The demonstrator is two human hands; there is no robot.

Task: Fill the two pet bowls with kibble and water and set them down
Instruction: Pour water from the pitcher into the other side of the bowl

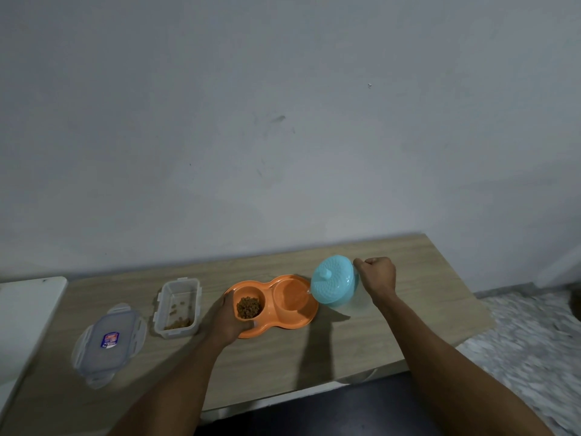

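An orange double pet bowl (309, 314) lies on the wooden table. Its left well holds brown kibble (249, 307). Its right well (290, 297) has water running into it. My left hand (228, 319) grips the bowl's left end. My right hand (375, 275) holds a clear water jug with a turquoise lid (334, 283), tipped left so its spout pours a thin stream into the right well.
A clear plastic container (177, 306) with a little kibble left stands open left of the bowl. Its lid (108, 343) lies further left. A white surface (25, 322) adjoins the table (393, 335) on the left. The table's front edge is close to me.
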